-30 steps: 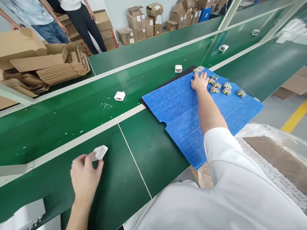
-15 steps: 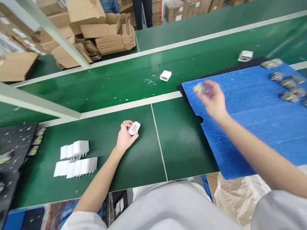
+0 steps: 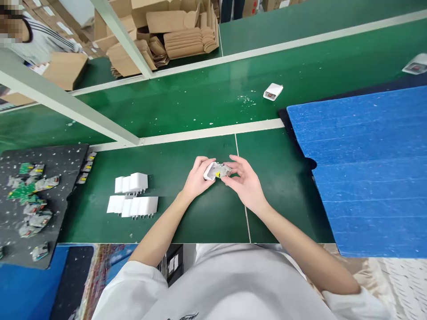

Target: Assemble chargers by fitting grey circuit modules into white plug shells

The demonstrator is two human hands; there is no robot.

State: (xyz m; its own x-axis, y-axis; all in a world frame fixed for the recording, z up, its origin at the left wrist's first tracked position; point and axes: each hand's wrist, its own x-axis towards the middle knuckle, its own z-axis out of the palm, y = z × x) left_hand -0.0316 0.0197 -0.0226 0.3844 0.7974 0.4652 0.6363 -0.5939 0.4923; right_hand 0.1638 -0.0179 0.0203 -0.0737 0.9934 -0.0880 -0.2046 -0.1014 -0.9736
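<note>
My left hand [image 3: 197, 178] is closed around a white charger housing [image 3: 209, 172], its open end turned to the right. From the right, my right hand [image 3: 245, 180] pinches a grey circuit module [image 3: 221, 170] with a yellow patch. The module's left end is at the mouth of the housing; how far it sits inside I cannot tell. Both hands are over the green worktable [image 3: 200, 222]. To the left of them, white charger housings [image 3: 140, 206] with metal pins stand in two rows.
A black foam sheet [image 3: 16, 240] at the left carries several circuit modules [image 3: 38, 220]. A blue board [image 3: 367, 178] covers the right side. Another white housing [image 3: 272, 91] lies on the green strip behind. A white metal post [image 3: 76, 104] slants at the left; cardboard boxes [image 3: 185, 42] are stacked beyond.
My right hand has come left from over the blue board with the module, bringing it to the housing in my left hand. The view has swung left, and a person now shows at the upper left.
</note>
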